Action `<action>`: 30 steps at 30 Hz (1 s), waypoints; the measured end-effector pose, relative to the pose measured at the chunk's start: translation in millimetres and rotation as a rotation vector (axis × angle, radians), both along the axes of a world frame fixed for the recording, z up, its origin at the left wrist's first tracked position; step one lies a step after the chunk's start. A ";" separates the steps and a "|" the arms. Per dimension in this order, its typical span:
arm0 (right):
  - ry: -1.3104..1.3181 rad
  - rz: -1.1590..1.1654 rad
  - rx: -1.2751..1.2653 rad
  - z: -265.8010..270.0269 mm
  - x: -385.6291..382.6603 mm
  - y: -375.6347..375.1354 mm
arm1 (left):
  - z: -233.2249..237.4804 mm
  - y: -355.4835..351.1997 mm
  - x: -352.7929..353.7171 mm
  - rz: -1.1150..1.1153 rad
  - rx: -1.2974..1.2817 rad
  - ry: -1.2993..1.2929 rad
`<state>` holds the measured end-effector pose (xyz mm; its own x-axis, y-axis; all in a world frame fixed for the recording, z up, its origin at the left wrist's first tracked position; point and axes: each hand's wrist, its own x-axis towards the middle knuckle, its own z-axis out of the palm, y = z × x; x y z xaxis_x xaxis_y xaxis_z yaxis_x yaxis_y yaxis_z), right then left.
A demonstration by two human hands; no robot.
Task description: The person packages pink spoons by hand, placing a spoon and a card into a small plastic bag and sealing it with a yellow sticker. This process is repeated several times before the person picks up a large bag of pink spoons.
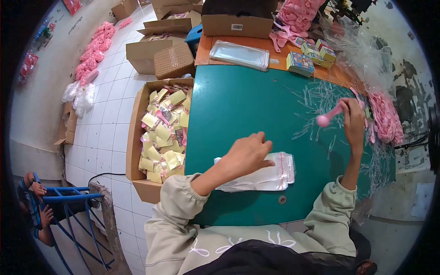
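Widest passage: middle of bare green tabletop [243, 105], between left hand [250, 153] and pink round-ended plastic spoon [323, 120] in right hand [353, 120]. Below left hand: flat pile of clear plastic bags [277, 176]. Right side obstructed: scattered clear plastic strips [305, 103], bundled pink plastic spoons [387, 120]. Left edge: open brown cardboard box [136, 133]. Far edge: stacked small printed cards [300, 65].

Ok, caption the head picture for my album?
Right hand holds a pink spoon; left hand is over clear bags.
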<state>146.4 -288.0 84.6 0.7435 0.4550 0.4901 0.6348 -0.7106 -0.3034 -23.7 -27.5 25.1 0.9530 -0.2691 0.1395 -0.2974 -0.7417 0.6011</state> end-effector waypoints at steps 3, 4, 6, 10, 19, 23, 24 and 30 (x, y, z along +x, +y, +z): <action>0.477 0.209 0.316 15.7 -7.3 32.2 | -22.1 -4.6 14.8 -0.056 -0.075 0.114; 0.682 0.278 0.423 17.2 -8.9 38.4 | -27.0 -3.1 19.2 -0.069 -0.128 0.175; 0.831 0.432 0.426 14.3 -13.9 51.3 | -37.6 3.3 25.0 -0.093 -0.301 0.221; 0.902 0.642 0.373 7.9 -20.0 59.4 | -38.3 8.9 23.7 -0.065 -0.314 0.145; 1.065 0.683 0.279 17.7 -33.3 64.6 | -41.4 15.2 29.0 -0.068 -0.569 0.296; 0.935 0.838 0.062 14.4 -23.6 61.5 | -32.6 17.0 28.3 -0.057 -0.569 0.348; 0.946 0.809 -0.020 13.1 -24.5 61.9 | -34.8 18.2 28.3 -0.054 -0.625 0.384; 0.931 0.730 -0.277 9.6 -20.1 59.2 | -41.5 22.2 30.5 -0.049 -0.880 0.457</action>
<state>126.3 -228.9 94.2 0.2843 0.9182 -0.2757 0.5327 -0.3904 -0.7509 6.8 -5.3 -16.3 0.9556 -0.2864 -0.0697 0.0817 0.0304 0.9962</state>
